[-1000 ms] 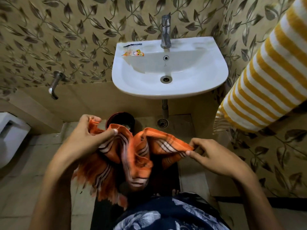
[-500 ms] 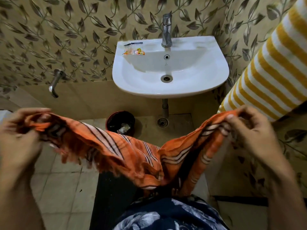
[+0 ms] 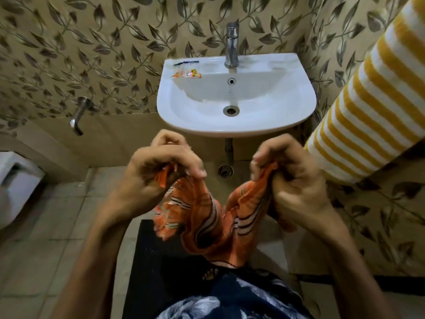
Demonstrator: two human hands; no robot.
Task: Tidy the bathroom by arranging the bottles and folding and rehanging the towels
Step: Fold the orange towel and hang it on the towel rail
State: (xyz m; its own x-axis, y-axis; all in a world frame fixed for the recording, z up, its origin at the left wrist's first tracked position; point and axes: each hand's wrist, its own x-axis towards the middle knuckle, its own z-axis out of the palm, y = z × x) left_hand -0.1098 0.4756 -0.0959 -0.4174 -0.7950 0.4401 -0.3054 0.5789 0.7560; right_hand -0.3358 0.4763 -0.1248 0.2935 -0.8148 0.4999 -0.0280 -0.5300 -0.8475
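From the head view, the left hand [image 3: 158, 173] and right hand [image 3: 292, 180], spread wide half a second earlier, had closed together at frame centre, each gripping an end of the orange towel [image 3: 207, 222]; a fold seemed begun below the sink [image 3: 236, 125].

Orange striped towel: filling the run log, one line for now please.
step: folding | left hand: grips orange striped towel | right hand: grips towel | towel: sagging between hands
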